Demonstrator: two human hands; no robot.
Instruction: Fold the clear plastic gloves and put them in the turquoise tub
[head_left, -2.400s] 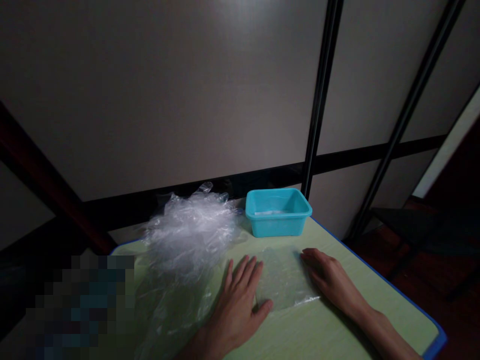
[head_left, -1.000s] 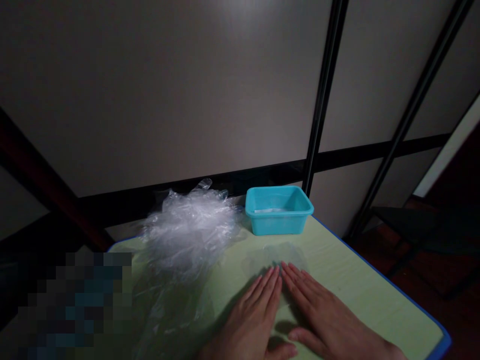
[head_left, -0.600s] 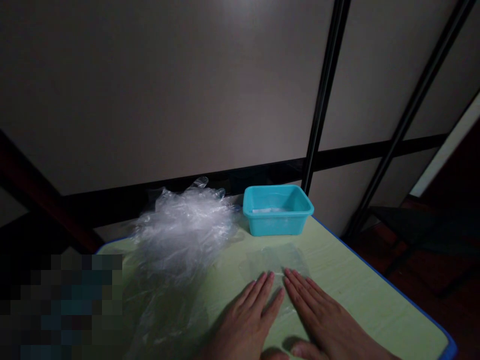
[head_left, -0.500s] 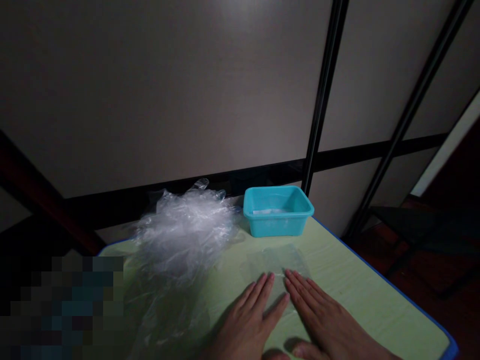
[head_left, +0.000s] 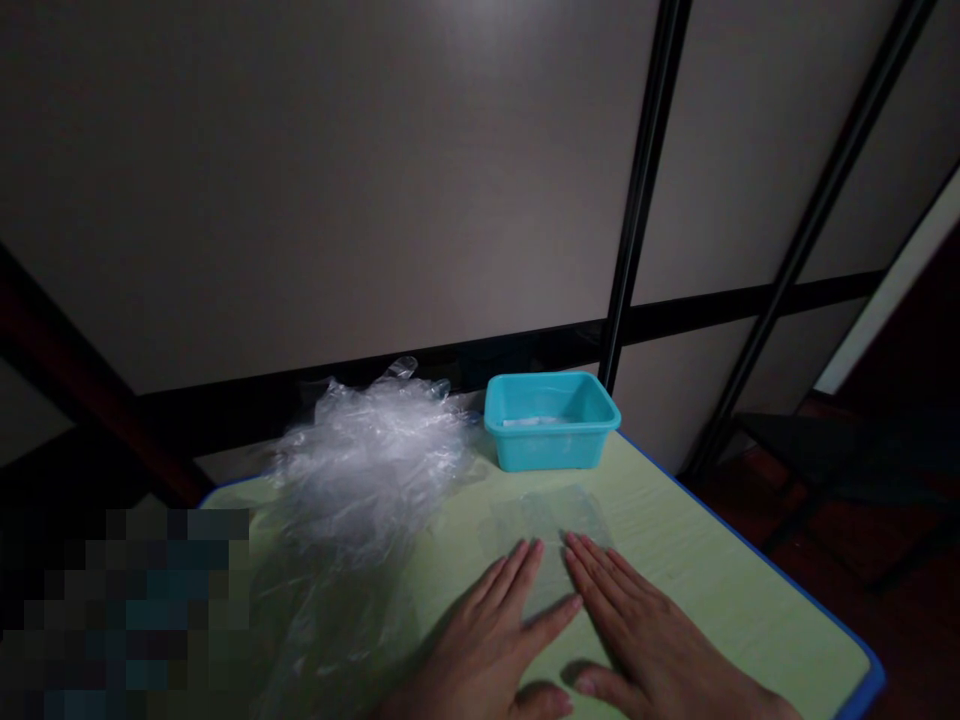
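Note:
A thin clear plastic sheet or bag [head_left: 551,510] lies flat on the pale green table [head_left: 720,590], its near part under my hands. My left hand [head_left: 487,640] rests palm down on its left side, fingers stretched out and index finger angled to the right. On the right side my right hand [head_left: 637,630] lies flat too, fingers straight and close together, thumb apart. Neither hand grasps anything. Just beyond the sheet stands a turquoise plastic basket [head_left: 551,450] with something whitish [head_left: 536,422] inside.
A large heap of crumpled clear plastic [head_left: 375,460] covers the table's left part and trails toward the near edge. Behind the table rises a wardrobe with sliding doors [head_left: 375,200]. A dark chair-like shape [head_left: 832,455] stands on the floor at the right.
My hands stay flat on the sheet, with both thumbs showing more. The left index finger has shifted slightly. The whole view has moved a little.

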